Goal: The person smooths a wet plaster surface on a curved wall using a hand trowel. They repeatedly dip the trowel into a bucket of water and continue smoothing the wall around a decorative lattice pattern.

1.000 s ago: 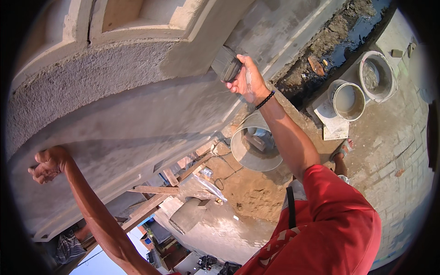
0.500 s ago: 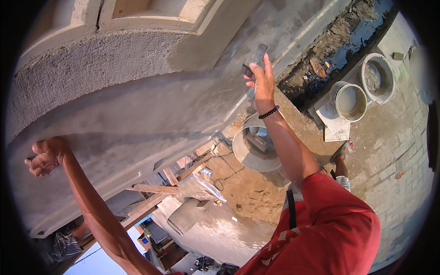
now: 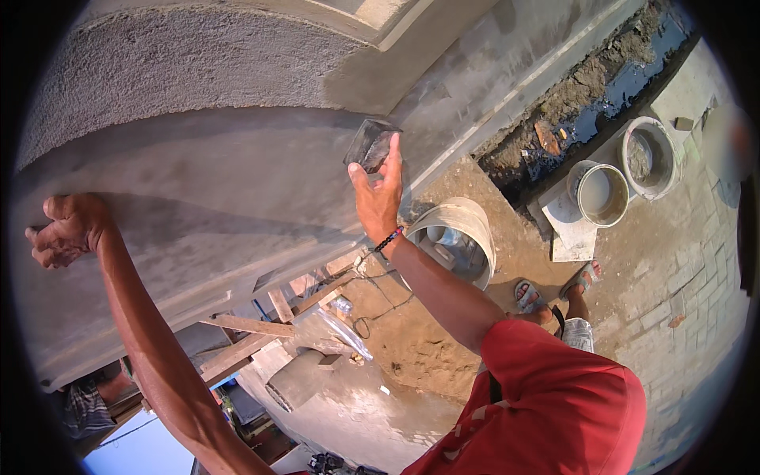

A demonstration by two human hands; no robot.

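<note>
At the left, my left hand [image 3: 70, 231] rests against the smooth grey plastered wall [image 3: 237, 170] with its fingers curled in; I see nothing in them. Farther right, my right hand [image 3: 380, 198] grips a dark rectangular block [image 3: 370, 144] between thumb and fingers. The block is tilted and lies over the wall's surface, just below the damp plaster patch. Whether its face touches the plaster cannot be told. A beaded bracelet is on the right wrist.
Below my right forearm stands a large bucket [image 3: 475, 214] with things inside. Two more buckets, a near one [image 3: 582, 178] and a far one [image 3: 669, 138], stand at right beside a muddy trench [image 3: 586, 79]. Wooden planks [image 3: 249, 326] and a sand pile [image 3: 423, 348] lie below the wall.
My right hand has moved left and slightly down with the block, which has turned. The left hand has shifted a little up and left in the picture. The whole view has shifted too.
</note>
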